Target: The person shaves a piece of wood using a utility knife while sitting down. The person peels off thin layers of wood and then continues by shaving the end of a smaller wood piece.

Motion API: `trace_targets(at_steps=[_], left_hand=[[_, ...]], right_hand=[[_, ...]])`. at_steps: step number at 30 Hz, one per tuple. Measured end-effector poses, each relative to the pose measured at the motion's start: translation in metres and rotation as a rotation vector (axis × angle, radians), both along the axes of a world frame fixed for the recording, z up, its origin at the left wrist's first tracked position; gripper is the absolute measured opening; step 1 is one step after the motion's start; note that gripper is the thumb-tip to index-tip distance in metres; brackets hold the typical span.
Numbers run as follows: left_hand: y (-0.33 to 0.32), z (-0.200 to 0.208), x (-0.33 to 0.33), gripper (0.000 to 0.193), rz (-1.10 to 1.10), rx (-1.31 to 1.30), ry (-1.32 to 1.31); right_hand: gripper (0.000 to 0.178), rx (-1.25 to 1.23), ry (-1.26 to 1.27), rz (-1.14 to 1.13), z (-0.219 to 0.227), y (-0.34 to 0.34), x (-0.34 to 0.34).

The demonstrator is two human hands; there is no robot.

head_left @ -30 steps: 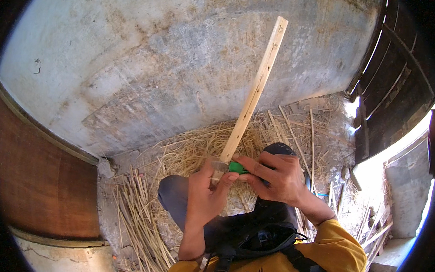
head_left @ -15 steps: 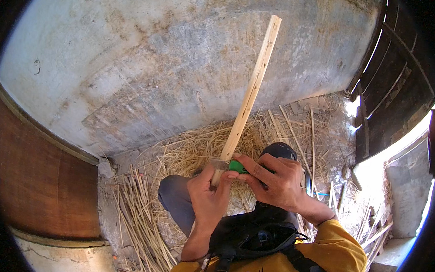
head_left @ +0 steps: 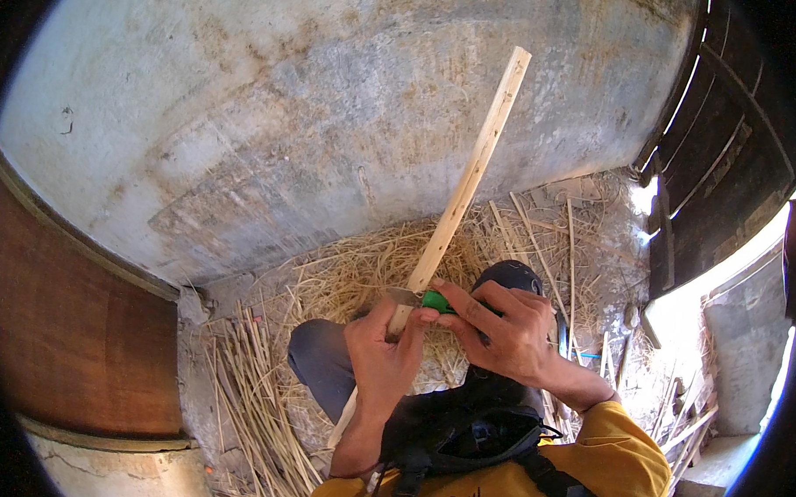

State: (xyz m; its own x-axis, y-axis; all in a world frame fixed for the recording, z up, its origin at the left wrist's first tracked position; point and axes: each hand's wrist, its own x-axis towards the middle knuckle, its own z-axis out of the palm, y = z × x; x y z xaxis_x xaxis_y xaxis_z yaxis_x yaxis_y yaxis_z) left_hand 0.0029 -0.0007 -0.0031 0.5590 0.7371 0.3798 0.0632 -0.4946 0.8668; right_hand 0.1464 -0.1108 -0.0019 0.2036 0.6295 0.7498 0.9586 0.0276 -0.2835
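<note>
A long pale wooden strip [head_left: 469, 185] slants from in front of the wall down to my lap, its lower end passing behind my left wrist. My left hand [head_left: 384, 349] is closed around the strip's lower part, its thumb pointing toward my other hand. My right hand [head_left: 511, 331] grips a green-handled knife [head_left: 434, 301], fingers bent over the handle. The knife's greyish blade lies across the strip, just above my left fingers; its tip is hidden by them. Both hands are close together above my knees.
Straw-like shavings [head_left: 362, 269] cover the floor ahead of my knees. A bundle of thin strips [head_left: 257, 401] lies at left beside a brown panel [head_left: 80, 316]. A stained wall [head_left: 332, 115] rises in front. Dark wooden boards [head_left: 725, 163] stand at right. A black bag [head_left: 470, 435] rests on my lap.
The wooden strip has slid down toward me and tilted slightly right; its lower end now shows below my left wrist. Both hands and the knife stay almost in place.
</note>
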Motion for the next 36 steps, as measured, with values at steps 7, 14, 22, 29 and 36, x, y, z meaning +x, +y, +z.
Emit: trace_targets(at_steps=[7, 14, 22, 29, 36], left_hand=[[0.007, 0.007, -0.004, 0.017, -0.086, -0.045, 0.063], [0.013, 0.006, -0.007, 0.024, -0.155, -0.009, 0.110], [0.005, 0.004, -0.008, 0.027, -0.119, -0.031, 0.108], [0.000, 0.001, -0.005, 0.029, -0.037, 0.048, 0.031], [-0.004, 0.000, 0.001, 0.011, 0.004, 0.067, 0.010]], right_hand=[[0.048, 0.003, 0.044, 0.028, -0.002, 0.003, 0.002], [0.044, -0.052, 0.081, 0.107, 0.004, 0.005, 0.011], [0.045, -0.068, 0.031, 0.117, 0.004, 0.002, 0.013], [0.046, -0.048, 0.040, 0.098, 0.008, 0.002, 0.009], [0.044, 0.012, 0.022, 0.053, 0.003, 0.002, 0.005]])
